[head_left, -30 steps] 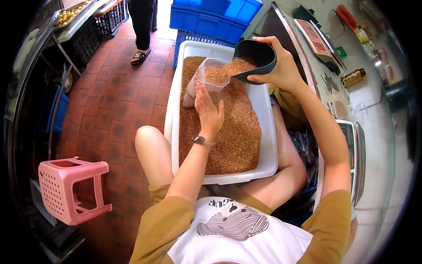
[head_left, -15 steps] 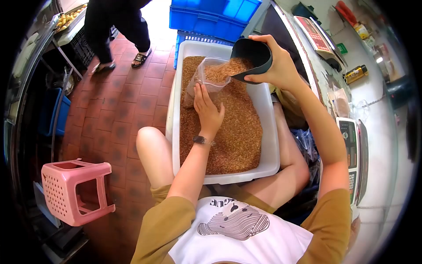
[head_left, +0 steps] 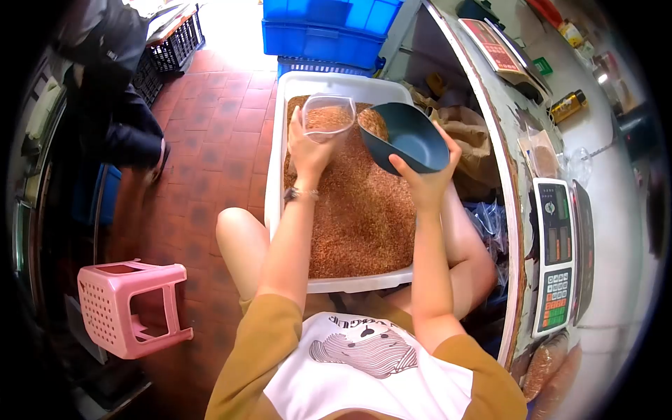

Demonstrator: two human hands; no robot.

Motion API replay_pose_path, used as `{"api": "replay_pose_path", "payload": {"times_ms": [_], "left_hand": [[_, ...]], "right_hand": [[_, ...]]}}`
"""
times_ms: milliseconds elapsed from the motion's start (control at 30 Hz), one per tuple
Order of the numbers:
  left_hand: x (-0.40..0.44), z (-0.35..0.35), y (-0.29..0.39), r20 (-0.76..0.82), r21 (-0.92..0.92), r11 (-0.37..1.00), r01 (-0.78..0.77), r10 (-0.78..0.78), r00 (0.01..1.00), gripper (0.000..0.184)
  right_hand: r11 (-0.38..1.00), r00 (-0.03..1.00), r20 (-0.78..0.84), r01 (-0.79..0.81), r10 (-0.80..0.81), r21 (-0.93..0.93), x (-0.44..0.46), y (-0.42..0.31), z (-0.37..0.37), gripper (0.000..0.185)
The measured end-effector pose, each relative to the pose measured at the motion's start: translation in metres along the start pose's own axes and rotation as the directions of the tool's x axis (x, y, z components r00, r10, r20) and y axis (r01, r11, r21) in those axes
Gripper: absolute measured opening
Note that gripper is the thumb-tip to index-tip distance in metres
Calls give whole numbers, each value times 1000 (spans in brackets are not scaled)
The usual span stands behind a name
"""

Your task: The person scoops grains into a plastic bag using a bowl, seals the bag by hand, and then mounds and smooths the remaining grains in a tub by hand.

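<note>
"Holding what, in the left hand (head_left: pixel 308 150)?"

"Holding a clear bag (head_left: pixel 329 102) above the grain (head_left: pixel 360 227), near the far left corner of the white tub (head_left: pixel 278 175). Grip curled around the bag's left side, just under the rim; slightly blurred there."

"Mouth up?"

"Yes, spread wide and facing upward, with grain visible inside. Impossible to judge how full, with the lower part hidden behind the left hand."

"And in the right hand (head_left: pixel 430 171)?"

"Gripping a dark scoop (head_left: pixel 416 129), with thumb against the near wall and fingers around the right end. Reaching across the tub's right edge, as seen from above."

"Lying which way, lengthwise?"

"Slanting crosswise: from the lip, at the far left beside the bag, to the gripped end, farther right and a little closer to the torso. Carrying a small heap of grain at the lip; bare toward the grip."

"Touching the bag with that lip?"

"Hard to tell from this angle. Just beside the bag's right rim, at any rate, and directly to the right of the mouth."

"Nearer to the bag, by hand?"

"Left, right against it. On the other side, at the scoop's opposite end: right."
</note>
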State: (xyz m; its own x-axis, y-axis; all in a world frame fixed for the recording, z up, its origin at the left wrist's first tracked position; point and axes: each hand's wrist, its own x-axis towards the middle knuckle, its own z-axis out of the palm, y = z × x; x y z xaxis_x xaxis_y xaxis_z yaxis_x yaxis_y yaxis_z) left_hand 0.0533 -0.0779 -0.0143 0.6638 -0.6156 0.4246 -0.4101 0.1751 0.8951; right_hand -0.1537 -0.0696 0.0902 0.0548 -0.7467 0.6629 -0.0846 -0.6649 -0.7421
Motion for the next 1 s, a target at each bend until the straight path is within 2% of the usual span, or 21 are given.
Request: {"api": "replay_pose_path", "payload": {"times_ms": [33, 67, 167, 267, 367, 400, 500, 533, 633, 667, 767, 800, 867, 1000], "left_hand": [[7, -2, -2, 35, -21, 1000, 18, -17, 999, 105], [11, -2, -2, -8, 22, 1000, -5, 5, 1000, 100], [16, 4, -4, 0, 81, 996, -20, 20, 1000, 89], [11, -4, -2, 51, 24, 996, -87, 86, 995, 94], [20, 4, -10, -3, -28, 984, 176, -176, 984, 92], [23, 7, -13, -44, 8, 995, 104, -104, 994, 92], [12, -2, -7, 82, 60, 998, -1, -4, 997, 91], [8, -6, -3, 67, 142, 982, -124, 115, 991, 89], [0, -8, 8, 34, 82, 996, -32, 29, 999, 91], [-1, -7, 6, 38, 94, 995, -35, 32, 999, 90], [-11, -8, 0, 24, 50, 982, -181, 180, 983, 81], [-12, -8, -2, 30, 56, 973, -223, 222, 975, 77], [-13, -13, -2, 44, 71, 950, -304, 301, 953, 71], [-7, -18, -1, 54, 66, 939, -336, 333, 941, 57]], "right_hand": [[999, 999, -48, -22, 23, 25, -8, -1, -4, 97], [998, 994, -94, -43, 48, 53, -16, -1, -9, 97], [995, 989, -105, -97, 99, 27, -36, 4, -24, 96], [987, 982, -96, -160, 161, 21, -52, 7, -35, 97], [983, 980, -80, -184, 184, 15, -61, 13, -42, 98], [982, 980, -74, -187, 187, 14, -63, 13, -44, 98], [982, 981, -54, -185, 186, 28, -61, 13, -44, 98], [982, 981, -48, -185, 187, 36, -60, 12, -42, 97], [979, 983, -12, -180, 182, 91, -46, 7, -34, 97], [989, 991, -15, -133, 134, 69, -39, 3, -29, 100], [999, 996, 80, -46, 44, 25, -15, 3, -19, 101], [997, 994, 89, -73, 70, 30, -9, 6, -15, 102], [999, 987, 161, 9, -2, -37, 12, 5, -10, 100], [977, 945, 310, 156, -105, -145, 57, -9, 3, 93]]}}
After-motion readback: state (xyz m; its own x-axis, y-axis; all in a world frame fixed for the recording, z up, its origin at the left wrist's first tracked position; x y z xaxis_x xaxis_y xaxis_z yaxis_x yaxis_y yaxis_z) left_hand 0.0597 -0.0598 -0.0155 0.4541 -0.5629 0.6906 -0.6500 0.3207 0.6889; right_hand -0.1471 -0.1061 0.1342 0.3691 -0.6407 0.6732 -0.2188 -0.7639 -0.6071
